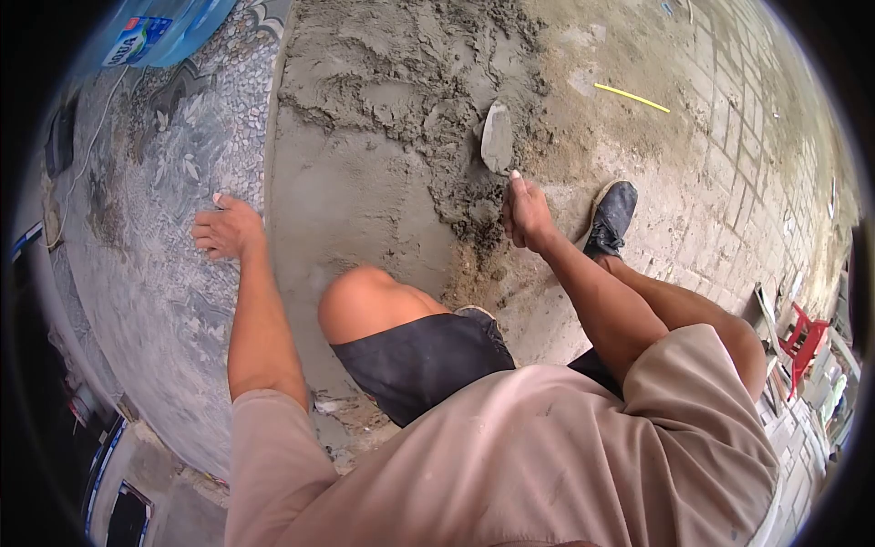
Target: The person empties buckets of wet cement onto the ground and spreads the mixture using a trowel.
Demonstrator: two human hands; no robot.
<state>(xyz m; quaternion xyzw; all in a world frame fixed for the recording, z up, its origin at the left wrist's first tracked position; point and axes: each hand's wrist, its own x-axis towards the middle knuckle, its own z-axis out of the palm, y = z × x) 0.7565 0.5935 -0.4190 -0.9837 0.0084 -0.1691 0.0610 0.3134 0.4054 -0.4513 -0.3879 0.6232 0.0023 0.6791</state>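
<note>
My right hand (528,212) is closed round the handle of a trowel (497,139), its thumb lying along the top. The grey blade rests on or just over rough wet mortar (392,82); I cannot tell if it presses in. Nearer my knee, a smoother band of mortar (355,201) runs along the edge of the patterned tile floor (173,264). Over that tile floor, close to its edge, is my left hand (230,228), with nothing in it and its fingers partly spread and bent. Whether its fingertips bear on the tiles is unclear.
A blue water bottle (159,35) lies at the upper left on the tiles, near a thin white cable (96,137). A yellow strip (632,98) lies on the sandy ground at right. Paving blocks (729,118) and a red stool-like object (804,342) are farther right.
</note>
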